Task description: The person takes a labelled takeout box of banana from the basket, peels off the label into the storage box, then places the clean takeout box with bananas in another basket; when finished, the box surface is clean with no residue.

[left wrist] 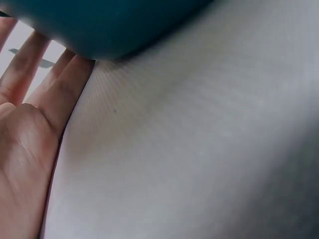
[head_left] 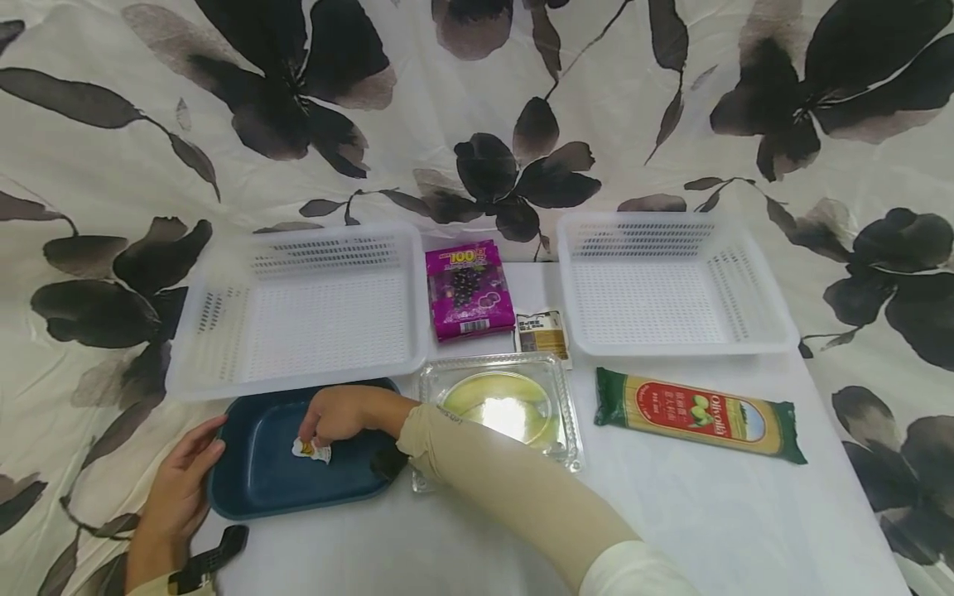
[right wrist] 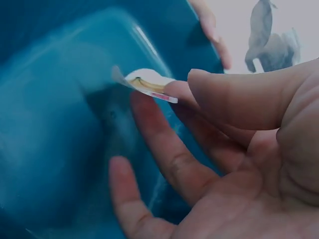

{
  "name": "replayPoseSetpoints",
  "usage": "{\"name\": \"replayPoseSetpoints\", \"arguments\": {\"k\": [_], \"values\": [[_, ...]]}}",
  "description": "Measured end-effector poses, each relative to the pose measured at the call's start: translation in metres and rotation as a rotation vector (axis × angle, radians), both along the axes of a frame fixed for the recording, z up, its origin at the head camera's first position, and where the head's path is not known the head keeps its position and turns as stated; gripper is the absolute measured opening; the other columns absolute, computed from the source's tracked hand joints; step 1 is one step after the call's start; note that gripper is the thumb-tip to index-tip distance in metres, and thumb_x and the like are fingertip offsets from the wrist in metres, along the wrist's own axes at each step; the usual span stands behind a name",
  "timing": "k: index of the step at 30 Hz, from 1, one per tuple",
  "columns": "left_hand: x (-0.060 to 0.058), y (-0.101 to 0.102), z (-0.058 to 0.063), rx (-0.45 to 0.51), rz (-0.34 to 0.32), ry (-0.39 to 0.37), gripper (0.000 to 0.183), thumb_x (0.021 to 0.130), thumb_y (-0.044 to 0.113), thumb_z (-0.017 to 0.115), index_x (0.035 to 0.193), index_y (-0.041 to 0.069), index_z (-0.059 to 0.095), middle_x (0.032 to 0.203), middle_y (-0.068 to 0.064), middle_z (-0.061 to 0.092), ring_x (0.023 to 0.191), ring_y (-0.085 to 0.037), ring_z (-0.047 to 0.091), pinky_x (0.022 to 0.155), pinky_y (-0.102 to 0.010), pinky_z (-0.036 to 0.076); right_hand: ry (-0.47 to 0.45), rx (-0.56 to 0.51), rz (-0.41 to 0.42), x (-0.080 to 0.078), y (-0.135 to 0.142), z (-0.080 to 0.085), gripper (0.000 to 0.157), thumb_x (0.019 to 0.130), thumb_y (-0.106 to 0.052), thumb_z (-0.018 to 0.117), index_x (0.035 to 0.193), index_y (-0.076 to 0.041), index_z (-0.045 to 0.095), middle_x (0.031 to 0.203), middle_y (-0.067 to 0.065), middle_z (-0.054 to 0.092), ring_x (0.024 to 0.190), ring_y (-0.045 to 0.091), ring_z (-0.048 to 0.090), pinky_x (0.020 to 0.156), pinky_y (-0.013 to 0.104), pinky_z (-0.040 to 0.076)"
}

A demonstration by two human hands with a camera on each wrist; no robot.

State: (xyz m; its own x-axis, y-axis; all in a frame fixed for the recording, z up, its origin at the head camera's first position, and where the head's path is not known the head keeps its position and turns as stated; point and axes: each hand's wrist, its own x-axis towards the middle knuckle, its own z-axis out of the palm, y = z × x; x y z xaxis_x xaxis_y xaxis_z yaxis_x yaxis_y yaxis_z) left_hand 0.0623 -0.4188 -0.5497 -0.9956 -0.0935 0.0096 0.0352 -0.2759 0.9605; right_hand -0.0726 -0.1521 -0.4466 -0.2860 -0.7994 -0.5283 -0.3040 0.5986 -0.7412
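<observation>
A dark blue tray (head_left: 253,472) with raised sides lies at the front left of the table. My right hand (head_left: 341,414) is over its inside and pinches a small white packet (head_left: 316,452). In the right wrist view, the packet (right wrist: 149,82) is thin, with a yellow picture and a pinkish patch, between the thumb and fingers of the right hand (right wrist: 234,159). My left hand (head_left: 182,480) touches the tray's left side with fairly straight fingers. The left wrist view shows the left hand (left wrist: 30,134) with fingers by the tray's blue wall (left wrist: 109,30).
White perforated baskets stand behind, one left (head_left: 298,381) and one right (head_left: 686,343). Between them are a purple grape-picture package (head_left: 471,290) and a small brown-and-white sachet (head_left: 542,335). A clear lidded container (head_left: 499,406) sits under the right forearm; a spaghetti pack (head_left: 696,414) lies right.
</observation>
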Motion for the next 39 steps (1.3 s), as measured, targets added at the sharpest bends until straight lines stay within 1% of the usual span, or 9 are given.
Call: {"name": "replayPoseSetpoints", "arguments": {"k": [4, 7, 14, 19, 25, 31, 35, 37, 39], "values": [[0.0, 0.0, 0.0, 0.009, -0.015, 0.011, 0.048, 0.102, -0.015, 0.04, 0.146, 0.0, 0.052, 0.137, 0.003, 0.063, 0.115, -0.008, 0.068, 0.083, -0.025, 0.06, -0.023, 0.076, -0.006, -0.002, -0.003, -0.005, 0.036, 0.103, -0.01, 0.056, 0.135, -0.021, 0.068, 0.135, -0.014, 0.066, 0.102, 0.0, 0.061, 0.069, 0.013, 0.046], [0.0, -0.001, 0.0, 0.022, -0.02, 0.03, 0.048, 0.102, -0.017, 0.039, 0.145, -0.001, 0.052, 0.135, 0.001, 0.064, 0.113, -0.009, 0.069, 0.081, -0.026, 0.061, -0.01, 0.101, -0.005, -0.004, -0.005, -0.008, 0.04, 0.103, -0.007, 0.052, 0.135, -0.024, 0.068, 0.133, -0.015, 0.066, 0.087, 0.004, 0.053, 0.06, 0.019, 0.043], [0.001, -0.001, -0.001, 0.029, -0.016, 0.016, 0.049, 0.101, -0.017, 0.04, 0.145, -0.001, 0.052, 0.136, 0.002, 0.065, 0.114, -0.009, 0.069, 0.081, -0.026, 0.062, 0.095, 0.145, 0.024, -0.009, -0.007, -0.012, 0.032, 0.108, -0.026, 0.05, 0.131, -0.024, 0.071, 0.114, -0.009, 0.066, 0.088, 0.005, 0.052, 0.07, 0.017, 0.044], [0.0, 0.0, -0.001, 0.013, -0.021, 0.002, 0.049, 0.102, -0.017, 0.04, 0.146, 0.0, 0.052, 0.137, 0.003, 0.064, 0.115, -0.008, 0.069, 0.081, -0.026, 0.061, 0.13, 0.13, 0.057, -0.009, -0.007, -0.013, 0.032, 0.108, -0.026, 0.05, 0.131, -0.02, 0.071, 0.109, -0.008, 0.064, 0.088, 0.005, 0.051, 0.073, 0.015, 0.04], [0.0, 0.0, -0.001, 0.023, -0.02, -0.003, 0.049, 0.102, -0.017, 0.04, 0.145, 0.001, 0.053, 0.136, 0.003, 0.065, 0.113, -0.009, 0.07, 0.081, -0.026, 0.061, 0.139, 0.149, 0.067, -0.01, -0.008, -0.013, 0.031, 0.108, -0.024, 0.048, 0.125, -0.017, 0.073, 0.086, -0.006, 0.059, 0.06, 0.004, 0.046, 0.055, 0.015, 0.038], [0.001, 0.0, -0.001, 0.014, -0.008, 0.002, 0.048, 0.101, -0.017, 0.041, 0.144, 0.001, 0.054, 0.134, 0.002, 0.066, 0.112, -0.009, 0.07, 0.08, -0.025, 0.062, 0.157, 0.159, 0.103, -0.012, -0.008, -0.013, 0.035, 0.109, -0.025, 0.044, 0.096, -0.009, 0.071, 0.062, -0.005, 0.045, 0.049, 0.006, 0.042, 0.049, 0.017, 0.037], [0.001, 0.0, 0.0, 0.019, -0.003, 0.001, 0.048, 0.101, -0.017, 0.042, 0.144, 0.001, 0.054, 0.135, 0.003, 0.066, 0.113, -0.009, 0.07, 0.08, -0.025, 0.062, 0.172, 0.182, 0.111, -0.01, -0.008, -0.014, 0.039, 0.11, -0.029, 0.04, 0.084, -0.011, 0.062, 0.062, -0.005, 0.046, 0.05, 0.006, 0.044, 0.049, 0.018, 0.039], [0.001, 0.0, 0.001, 0.024, -0.005, -0.003, 0.048, 0.101, -0.017, 0.042, 0.144, 0.001, 0.054, 0.135, 0.003, 0.066, 0.113, -0.009, 0.07, 0.08, -0.026, 0.062, 0.183, 0.203, 0.113, -0.008, -0.009, -0.013, 0.038, 0.111, -0.03, 0.038, 0.087, -0.013, 0.062, 0.067, -0.004, 0.049, 0.051, 0.007, 0.045, 0.05, 0.018, 0.04], [0.001, 0.0, 0.001, 0.031, -0.009, -0.006, 0.048, 0.101, -0.017, 0.042, 0.144, 0.001, 0.054, 0.135, 0.003, 0.066, 0.113, -0.009, 0.07, 0.081, -0.026, 0.062, 0.2, 0.227, 0.119, -0.006, -0.009, -0.013, 0.036, 0.112, -0.031, 0.037, 0.098, -0.015, 0.065, 0.079, -0.004, 0.057, 0.054, 0.008, 0.047, 0.051, 0.019, 0.041]]}}
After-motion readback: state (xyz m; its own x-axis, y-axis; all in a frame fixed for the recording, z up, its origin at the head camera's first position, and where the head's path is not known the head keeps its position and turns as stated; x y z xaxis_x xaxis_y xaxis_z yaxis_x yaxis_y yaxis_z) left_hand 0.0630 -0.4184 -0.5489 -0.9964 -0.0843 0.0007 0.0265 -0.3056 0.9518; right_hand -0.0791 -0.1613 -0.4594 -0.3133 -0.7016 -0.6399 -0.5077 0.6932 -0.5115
